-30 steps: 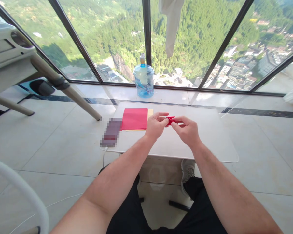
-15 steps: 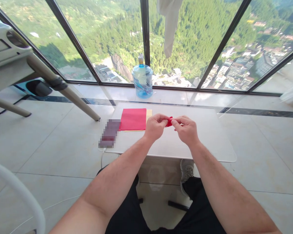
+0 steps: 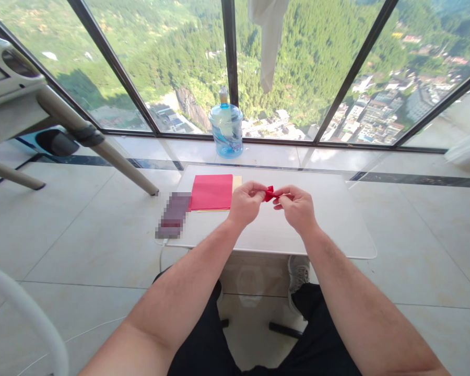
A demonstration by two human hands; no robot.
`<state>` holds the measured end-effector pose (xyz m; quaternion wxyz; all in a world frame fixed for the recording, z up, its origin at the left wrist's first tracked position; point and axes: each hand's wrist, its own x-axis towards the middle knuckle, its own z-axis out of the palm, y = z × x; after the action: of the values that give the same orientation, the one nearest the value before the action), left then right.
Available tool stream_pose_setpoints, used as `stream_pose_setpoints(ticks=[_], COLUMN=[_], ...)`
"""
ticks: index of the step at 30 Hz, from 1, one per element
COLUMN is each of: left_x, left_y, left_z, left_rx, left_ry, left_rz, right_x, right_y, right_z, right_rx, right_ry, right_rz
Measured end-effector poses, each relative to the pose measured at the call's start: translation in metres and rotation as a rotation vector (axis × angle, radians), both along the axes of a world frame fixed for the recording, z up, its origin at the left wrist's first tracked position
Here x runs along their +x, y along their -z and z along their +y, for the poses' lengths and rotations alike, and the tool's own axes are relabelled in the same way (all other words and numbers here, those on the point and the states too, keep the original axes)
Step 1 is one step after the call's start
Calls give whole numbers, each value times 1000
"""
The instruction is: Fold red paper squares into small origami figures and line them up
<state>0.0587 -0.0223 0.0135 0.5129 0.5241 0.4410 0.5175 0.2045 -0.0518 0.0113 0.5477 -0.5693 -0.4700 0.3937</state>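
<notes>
A small piece of folded red paper (image 3: pixel 270 194) is held between my two hands, above the white table (image 3: pixel 317 219). My left hand (image 3: pixel 247 201) pinches its left side between thumb and fingers. On the other side, the thumb and forefinger of my right hand (image 3: pixel 295 204) close on a thin right end of it. Part of the folded paper is hidden by the fingertips. Left of my hands lies a stack of red paper sheets (image 3: pixel 211 192), with a pale yellow sheet (image 3: pixel 237 181) showing along its right edge.
A pixelated flat object (image 3: pixel 174 215) with a white cable lies at the table's left end. Behind the table stands a blue water jug (image 3: pixel 226 130) against the window. At left, a grey-beige leg (image 3: pixel 121 167) slants down to the floor. My knees are below the table's near edge.
The fingers of my right hand have shifted on the folded red paper, and more of it shows between my hands. The whole view has moved slightly.
</notes>
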Motion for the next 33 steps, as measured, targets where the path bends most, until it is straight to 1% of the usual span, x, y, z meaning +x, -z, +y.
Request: stream_pose_setpoints(ticks=[9,11,13,16,18,19,20,22,24,26,29,33], left_x=[-2,-3,-4,-3,-2,-2,-1,-1,-2,-4,-7,-9], left_y=[4,4,4,4,4,4,4,3,0,-3,-6,-6], left_z=[5,4,2,-1,-1,-1,0,2,3,4,5,6], left_rx=[52,67,88,183,252,259,238,129,-8,-112,-184,-210], left_ry=[7,25,73,132,119,99,79,48,49,68,74,43], left_rz=[54,65,86,164,199,193,167,64,-76,-211,-344,-436], right_x=[5,4,5,5,4,4,3,2,1,0,1,0], right_y=[-7,-7,-5,-3,-3,-3,-3,-2,-1,-1,-1,-3], right_z=[-2,-2,-1,-1,-2,-3,-3,-4,-4,-4,-5,-6], right_rx=[-71,-65,-47,-24,-16,-12,-7,3,13,20,28,47], right_ry=[10,4,-2,-7,-7,-6,-6,-9,-17,-30,-42,-15], right_rz=[-125,-131,-138,-194,-241,-262,-279,-294,-281,-256,-227,-183])
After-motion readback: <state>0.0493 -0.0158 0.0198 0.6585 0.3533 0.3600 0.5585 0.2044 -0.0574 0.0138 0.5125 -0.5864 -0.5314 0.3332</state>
